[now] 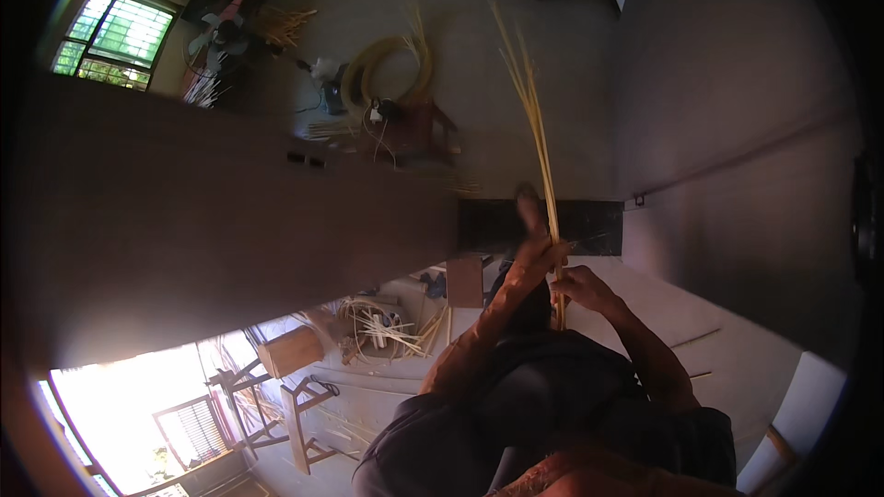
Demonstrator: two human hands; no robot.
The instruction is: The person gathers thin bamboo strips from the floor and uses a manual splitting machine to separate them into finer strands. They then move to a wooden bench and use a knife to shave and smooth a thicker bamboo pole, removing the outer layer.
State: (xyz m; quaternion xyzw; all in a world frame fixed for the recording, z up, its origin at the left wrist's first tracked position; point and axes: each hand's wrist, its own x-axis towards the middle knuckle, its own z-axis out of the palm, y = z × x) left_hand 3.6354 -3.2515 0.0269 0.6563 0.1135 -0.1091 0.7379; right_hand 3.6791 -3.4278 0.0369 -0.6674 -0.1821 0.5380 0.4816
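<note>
Both my hands hold a long bundle of thin, pale yellow strips, likely split bamboo or cane (542, 145). My left hand (540, 255) grips the bundle a little farther from my body, and my right hand (579, 288) closes on it nearer my waist. The far ends fan out loosely over the floor ahead. The near end reaches down to my dark shirt (552, 386). One foot (528, 203) shows by the dark doorway threshold (590, 226), just left of the bundle.
Walls stand close on both sides of the doorway. Ahead are a coiled ring of strips (359, 76), a small wooden stool (414, 131) and a fan (224, 34). Behind at the left lie a pile of cut strips (387, 331), a wooden block (291, 351) and wooden frames (297, 428).
</note>
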